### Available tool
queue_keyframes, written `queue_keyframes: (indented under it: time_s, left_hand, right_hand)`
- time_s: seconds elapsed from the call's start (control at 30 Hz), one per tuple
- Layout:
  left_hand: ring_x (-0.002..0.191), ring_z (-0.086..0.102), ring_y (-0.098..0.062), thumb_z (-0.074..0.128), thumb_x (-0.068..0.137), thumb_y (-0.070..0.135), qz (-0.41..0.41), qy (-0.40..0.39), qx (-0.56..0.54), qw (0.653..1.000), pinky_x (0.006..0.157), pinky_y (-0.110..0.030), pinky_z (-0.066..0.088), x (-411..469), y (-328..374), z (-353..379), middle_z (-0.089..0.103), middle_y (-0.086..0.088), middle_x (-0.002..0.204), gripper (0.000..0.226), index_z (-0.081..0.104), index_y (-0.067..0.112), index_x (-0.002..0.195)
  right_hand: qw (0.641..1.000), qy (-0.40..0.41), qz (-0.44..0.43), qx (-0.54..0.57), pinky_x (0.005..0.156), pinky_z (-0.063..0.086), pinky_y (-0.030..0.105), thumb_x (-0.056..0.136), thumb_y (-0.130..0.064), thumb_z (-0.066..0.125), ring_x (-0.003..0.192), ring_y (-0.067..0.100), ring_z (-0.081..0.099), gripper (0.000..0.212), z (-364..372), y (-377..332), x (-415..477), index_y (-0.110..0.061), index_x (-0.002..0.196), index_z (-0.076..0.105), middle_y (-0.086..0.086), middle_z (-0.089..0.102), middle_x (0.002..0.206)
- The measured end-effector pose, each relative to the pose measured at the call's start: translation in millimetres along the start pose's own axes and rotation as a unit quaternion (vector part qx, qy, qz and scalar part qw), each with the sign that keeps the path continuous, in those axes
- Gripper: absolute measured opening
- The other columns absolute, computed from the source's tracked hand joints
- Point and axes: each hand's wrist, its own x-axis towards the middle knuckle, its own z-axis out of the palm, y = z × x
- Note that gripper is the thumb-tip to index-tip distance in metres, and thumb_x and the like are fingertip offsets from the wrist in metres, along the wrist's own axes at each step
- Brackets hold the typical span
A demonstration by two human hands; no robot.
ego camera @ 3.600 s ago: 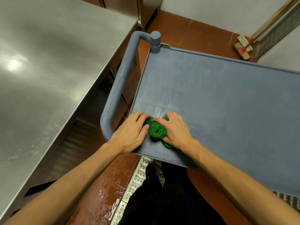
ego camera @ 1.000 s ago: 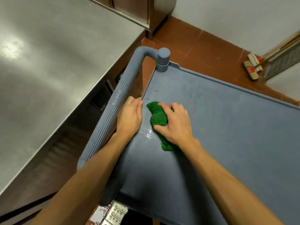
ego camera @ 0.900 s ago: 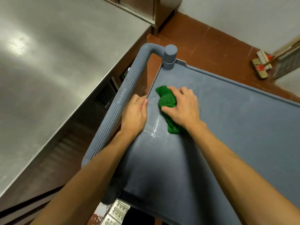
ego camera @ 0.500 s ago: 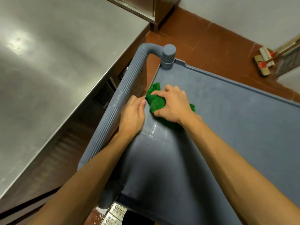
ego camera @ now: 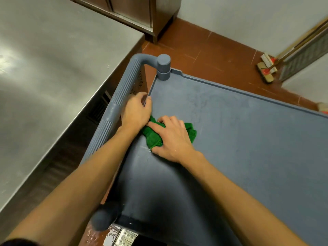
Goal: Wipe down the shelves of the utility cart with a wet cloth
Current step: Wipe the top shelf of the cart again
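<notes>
The grey utility cart's top shelf (ego camera: pixel 230 139) fills the middle and right of the view. A bunched green cloth (ego camera: pixel 152 139) lies on it close to the left rim. My right hand (ego camera: pixel 170 137) lies on top of the cloth, fingers spread over it and thumb tucked round its near side. My left hand (ego camera: pixel 136 110) grips the shelf's left rim just beyond the cloth, fingers curled over the edge and thumb on the inside. A thin wet streak shows near my right thumb. The lower shelves are hidden.
The cart's ribbed handle (ego camera: pixel 122 96) runs along the left, joined to a round corner post (ego camera: pixel 163 66). A stainless steel table (ego camera: pixel 53 68) stands close on the left. Brooms (ego camera: pixel 266 68) lean against the far right wall on the red tiled floor (ego camera: pixel 204 55).
My right hand has drawn the cloth back toward me along the left rim, away from the corner post. My left hand has slid farther along the rim toward the post.
</notes>
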Motion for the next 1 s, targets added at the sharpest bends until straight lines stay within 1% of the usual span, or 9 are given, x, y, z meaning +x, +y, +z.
queue_keyframes:
  time_s: [0.03, 0.07, 0.17, 0.27, 0.37, 0.47, 0.53, 0.67, 1.0]
  left_hand:
    - [0.109, 0.063, -0.034, 0.057, 0.098, 0.035, 0.005, -0.012, 0.016, 1.0, 0.087, -0.039, 0.049, 15, 15, 0, 0.067, -0.016, 0.117, 0.036, 0.064, 0.013, 0.126]
    - [0.112, 0.063, -0.035, 0.06, 0.097, 0.033, 0.007, -0.021, 0.04, 0.999, 0.091, -0.042, 0.05, 27, 26, 0, 0.067, -0.016, 0.121, 0.038, 0.063, 0.013, 0.129]
    - [0.111, 0.063, -0.037, 0.06, 0.094, 0.013, 0.005, -0.003, 0.136, 0.991, 0.089, -0.047, 0.052, 41, 44, 6, 0.067, -0.016, 0.119, 0.026, 0.068, 0.01, 0.119]
    - [0.107, 0.064, -0.039, 0.06, 0.089, 0.003, 0.016, 0.0, 0.169, 0.985, 0.085, -0.048, 0.054, 40, 43, 7, 0.067, -0.017, 0.115, 0.026, 0.069, 0.009, 0.113]
    - [0.105, 0.064, -0.042, 0.06, 0.089, 0.004, 0.021, -0.005, 0.166, 0.986, 0.083, -0.05, 0.053, 41, 43, 6, 0.068, -0.019, 0.112, 0.023, 0.071, 0.009, 0.109]
    - [0.099, 0.061, -0.047, 0.054, 0.092, 0.008, 0.063, -0.008, 0.212, 0.975, 0.076, -0.05, 0.049, 38, 45, 8, 0.062, -0.022, 0.108, 0.019, 0.068, 0.007, 0.104]
    - [0.097, 0.061, -0.046, 0.051, 0.094, 0.007, 0.079, -0.01, 0.252, 0.964, 0.076, -0.05, 0.048, 38, 46, 12, 0.059, -0.02, 0.109, 0.018, 0.066, 0.005, 0.105]
    - [0.09, 0.062, -0.042, 0.056, 0.093, 0.001, 0.081, -0.011, 0.288, 0.954, 0.072, -0.048, 0.05, 39, 47, 19, 0.057, -0.018, 0.109, 0.015, 0.063, 0.004, 0.106]
    - [0.092, 0.06, -0.044, 0.061, 0.087, -0.001, 0.081, -0.029, 0.31, 0.947, 0.072, -0.051, 0.05, 35, 50, 22, 0.056, -0.021, 0.113, 0.022, 0.061, -0.002, 0.109]
  right_hand:
    - [1.0, 0.013, 0.008, 0.001, 0.086, 0.036, 0.039, 0.061, -0.05, 0.07, 0.102, 0.028, 0.048, 0.075, 2, 0, -1, -0.036, 0.134, 0.055, 0.003, 0.055, 0.118]
    - [1.0, 0.022, 0.015, 0.003, 0.085, 0.036, 0.039, 0.061, -0.05, 0.07, 0.101, 0.028, 0.049, 0.075, 3, -1, -1, -0.035, 0.133, 0.056, 0.004, 0.055, 0.116]
    - [0.998, 0.051, 0.033, 0.022, 0.08, 0.036, 0.038, 0.062, -0.049, 0.069, 0.097, 0.029, 0.049, 0.074, 5, 0, 1, -0.033, 0.133, 0.057, 0.006, 0.055, 0.111]
    - [0.995, 0.075, 0.048, 0.043, 0.075, 0.035, 0.037, 0.064, -0.044, 0.073, 0.094, 0.032, 0.049, 0.074, 3, 11, 12, -0.028, 0.135, 0.057, 0.01, 0.053, 0.108]
    - [0.992, 0.08, 0.091, 0.047, 0.077, 0.041, 0.039, 0.069, -0.043, 0.073, 0.096, 0.034, 0.047, 0.075, -7, 32, 31, -0.028, 0.139, 0.052, 0.012, 0.05, 0.109]
    - [0.985, 0.077, 0.15, 0.044, 0.083, 0.045, 0.042, 0.074, -0.046, 0.071, 0.103, 0.035, 0.046, 0.074, -22, 58, 51, -0.031, 0.143, 0.047, 0.012, 0.046, 0.115]
    - [0.979, 0.072, 0.186, 0.051, 0.087, 0.044, 0.042, 0.077, -0.048, 0.069, 0.109, 0.036, 0.045, 0.072, -30, 72, 63, -0.033, 0.144, 0.045, 0.012, 0.046, 0.118]
    - [0.962, 0.077, 0.256, 0.057, 0.088, 0.045, 0.04, 0.078, -0.05, 0.067, 0.112, 0.036, 0.045, 0.069, -44, 99, 73, -0.032, 0.142, 0.045, 0.012, 0.046, 0.119]
    - [0.921, 0.12, 0.368, 0.045, 0.087, 0.046, 0.041, 0.077, -0.049, 0.067, 0.11, 0.036, 0.049, 0.066, -72, 195, -4, -0.032, 0.138, 0.05, 0.012, 0.047, 0.115]
